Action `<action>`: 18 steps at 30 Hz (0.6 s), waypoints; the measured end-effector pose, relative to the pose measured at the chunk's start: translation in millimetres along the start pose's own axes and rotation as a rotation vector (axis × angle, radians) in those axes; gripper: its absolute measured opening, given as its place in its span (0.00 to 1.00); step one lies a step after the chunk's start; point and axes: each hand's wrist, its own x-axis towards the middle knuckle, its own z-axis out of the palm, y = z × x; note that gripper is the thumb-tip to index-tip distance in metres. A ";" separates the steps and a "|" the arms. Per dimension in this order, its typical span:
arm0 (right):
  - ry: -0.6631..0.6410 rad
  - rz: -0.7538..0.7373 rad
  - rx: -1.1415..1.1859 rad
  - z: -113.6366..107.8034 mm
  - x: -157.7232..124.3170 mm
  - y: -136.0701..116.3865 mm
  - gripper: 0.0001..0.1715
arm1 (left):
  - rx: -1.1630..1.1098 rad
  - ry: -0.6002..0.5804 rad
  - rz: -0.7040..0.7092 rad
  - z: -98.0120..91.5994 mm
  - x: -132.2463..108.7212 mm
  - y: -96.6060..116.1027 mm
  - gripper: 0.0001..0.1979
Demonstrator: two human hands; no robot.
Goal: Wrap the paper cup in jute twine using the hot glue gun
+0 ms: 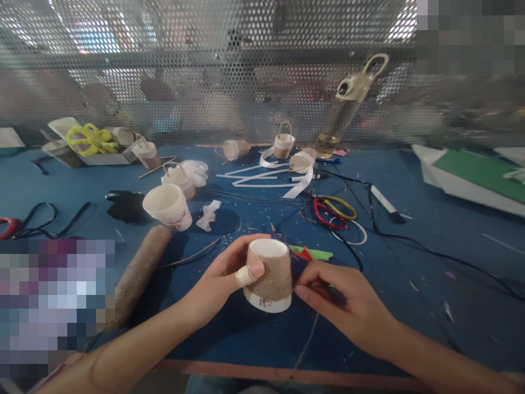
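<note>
My left hand (pixel 227 273) grips an upside-down paper cup (pixel 268 273) that is mostly wrapped in brown jute twine, with a white band bare at its rim. A bandage covers that hand's thumb. My right hand (pixel 336 298) sits against the cup's right side, fingers pinched together on the twine strand (pixel 308 336), which trails down toward the table edge. The cup hovers just over the blue table (pixel 410 273).
A jute twine roll (pixel 141 268) lies left of my hands. A plain paper cup (pixel 169 207), finished cup baskets (pixel 284 143), white ribbon strips (pixel 262 178), red and yellow scissors (pixel 332 210), black cables (pixel 430 251), a bottle (pixel 346 109) and a box holding yellow scissors (pixel 90 139) lie farther back.
</note>
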 end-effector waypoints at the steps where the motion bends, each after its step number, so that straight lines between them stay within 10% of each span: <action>1: -0.002 0.001 -0.003 0.0 -0.1 -0.1 0.12 | 0.003 0.000 0.001 -0.2 0.0 -0.2 0.20; 18: -0.016 -0.045 -0.024 0.6 1.1 -2.7 0.10 | 0.029 -0.095 0.044 -4.3 -1.7 -2.6 0.22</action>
